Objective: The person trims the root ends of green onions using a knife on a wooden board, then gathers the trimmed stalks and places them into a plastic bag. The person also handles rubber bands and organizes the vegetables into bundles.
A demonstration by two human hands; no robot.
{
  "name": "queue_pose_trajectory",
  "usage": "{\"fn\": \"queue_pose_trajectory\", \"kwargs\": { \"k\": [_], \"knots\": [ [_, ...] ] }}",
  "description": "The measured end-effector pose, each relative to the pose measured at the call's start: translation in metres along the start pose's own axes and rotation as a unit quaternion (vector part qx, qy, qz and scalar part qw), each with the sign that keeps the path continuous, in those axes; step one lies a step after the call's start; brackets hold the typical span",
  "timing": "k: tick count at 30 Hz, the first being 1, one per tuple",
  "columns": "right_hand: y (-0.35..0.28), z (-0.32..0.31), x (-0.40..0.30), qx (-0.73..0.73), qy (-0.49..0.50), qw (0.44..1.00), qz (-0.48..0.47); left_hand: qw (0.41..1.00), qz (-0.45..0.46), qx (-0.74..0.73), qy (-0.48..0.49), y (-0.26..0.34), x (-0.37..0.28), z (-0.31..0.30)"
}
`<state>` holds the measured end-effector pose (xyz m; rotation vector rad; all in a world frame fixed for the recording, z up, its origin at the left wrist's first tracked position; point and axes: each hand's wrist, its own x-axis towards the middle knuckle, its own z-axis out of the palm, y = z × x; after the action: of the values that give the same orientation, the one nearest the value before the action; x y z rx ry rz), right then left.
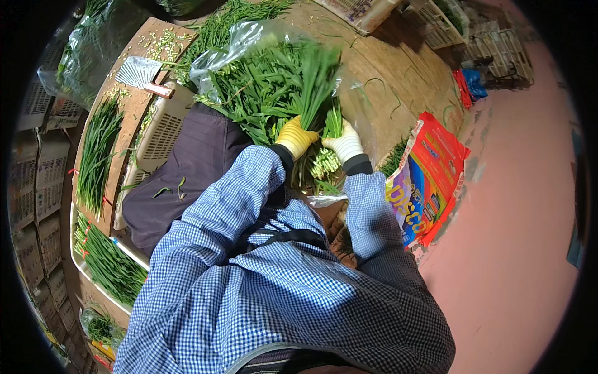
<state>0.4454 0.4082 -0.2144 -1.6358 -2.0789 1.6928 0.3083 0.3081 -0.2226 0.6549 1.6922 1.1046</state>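
My left hand (297, 136), in a yellow glove, grips a bunch of garlic chives (318, 77) whose leaves point away from me and look blurred at the tips. Beside it my right hand (346, 141), in a white glove, is closed around a smaller bunch of chives (333, 122). Pale cut stem ends (325, 163) show just below the right hand's fingers. Both hands are over a large heap of loose chives (261, 86), which lies in an opened clear plastic bag (219, 53) before me.
To the left, a wooden board (140, 44) carries a broad cleaver (140, 75), trimmings and a tied chive bundle (99, 154). A white crate (163, 128) is beside my leg. More bundles (114, 262) lie in a white tray (77, 255). A printed red sack (432, 173) lies right.
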Motion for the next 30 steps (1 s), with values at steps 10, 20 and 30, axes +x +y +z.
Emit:
{"fn": "queue_pose_trajectory", "kwargs": {
  "k": [10,20,30],
  "knots": [
    [-0.023,-0.045,0.006,-0.132,0.041,0.989,-0.056,0.977,-0.049,0.204,0.028,0.0,0.0,-0.004],
    [-0.004,-0.032,0.013,-0.035,0.027,0.999,-0.01,0.999,-0.035,-0.026,0.005,-0.028,0.021,0.003],
    [0.013,-0.006,0.007,0.03,0.051,0.997,-0.045,0.988,-0.054,-0.142,-0.043,-0.003,0.007,0.016]
  ]
}}
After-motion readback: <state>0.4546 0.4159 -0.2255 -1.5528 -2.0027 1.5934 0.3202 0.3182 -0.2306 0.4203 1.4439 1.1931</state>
